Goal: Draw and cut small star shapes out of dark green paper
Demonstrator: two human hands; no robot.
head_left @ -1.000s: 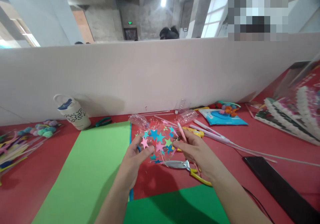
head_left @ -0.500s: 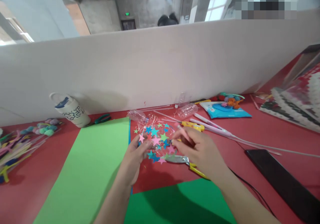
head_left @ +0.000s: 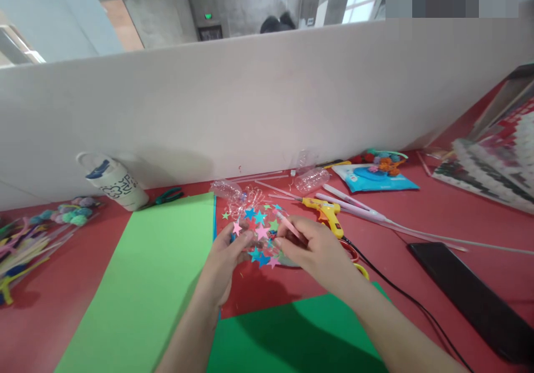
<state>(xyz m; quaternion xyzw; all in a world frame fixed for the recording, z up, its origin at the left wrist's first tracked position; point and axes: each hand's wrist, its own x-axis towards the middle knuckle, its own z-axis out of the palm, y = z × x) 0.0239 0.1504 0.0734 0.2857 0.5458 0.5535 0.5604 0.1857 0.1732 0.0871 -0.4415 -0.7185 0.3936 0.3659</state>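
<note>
In the head view, paper stars (head_left: pixel 262 232) in pink, blue, teal and green cover a clear, shiny piece whose exact shape is hidden. My left hand (head_left: pixel 227 253) grips its left side, thumb on top. A slim pink pen-like stick (head_left: pixel 292 227) lies between the closed fingers of my right hand (head_left: pixel 321 248). Those fingertips are at the right edge of the stars; whether they touch is unclear. Scissors lie under my right hand, mostly covered, with a yellow handle (head_left: pixel 362 272) showing. A yellow glue gun (head_left: pixel 327 210) rests just behind that hand.
Light green paper (head_left: pixel 162 262) and dark green paper (head_left: pixel 292 339) lie on the red table. Clear plastic bottles (head_left: pixel 312 179), a blue wipes packet (head_left: pixel 379 179), a tumbler (head_left: pixel 120 187) and pliers (head_left: pixel 169 196) line the white partition (head_left: pixel 250 106). A black slab (head_left: pixel 471 301) lies right.
My right hand has turned and lowered the pink stick so that its tip points up-left over the stars. The view has shifted slightly; more of the glue gun shows and less of the scissors.
</note>
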